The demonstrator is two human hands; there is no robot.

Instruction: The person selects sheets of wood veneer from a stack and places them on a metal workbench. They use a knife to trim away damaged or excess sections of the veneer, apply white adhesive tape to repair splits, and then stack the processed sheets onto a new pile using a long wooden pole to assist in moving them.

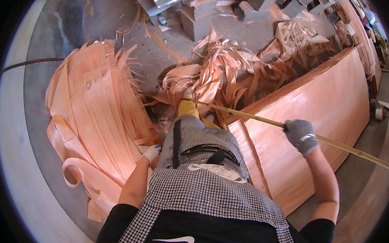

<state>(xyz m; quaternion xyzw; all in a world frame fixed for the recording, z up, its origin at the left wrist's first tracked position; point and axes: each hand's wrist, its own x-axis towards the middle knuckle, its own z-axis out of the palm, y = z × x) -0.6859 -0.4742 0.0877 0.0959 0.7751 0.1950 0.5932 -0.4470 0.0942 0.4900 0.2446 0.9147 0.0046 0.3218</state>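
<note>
My right hand (300, 137), in a grey glove, is closed round a long thin bamboo pole (255, 117). The pole slants from near my feet to the right, above a stack of wood veneer sheets (328, 107). By my left thigh is my left hand (151, 153), in a pale glove with darker fingertips. Its fingers look curled at the right edge of a big heap of long veneer strips (102, 104); what they hold is hidden. A yellow boot (187, 108) shows below my checked apron (206, 182), beside the pole's far end.
Crumpled veneer scraps (218, 68) lie ahead of my feet, with another torn pile (301, 38) farther right. Grey blocks (198, 19) stand at the back. A dark rod or hose (35, 62) reaches the strip heap from the left.
</note>
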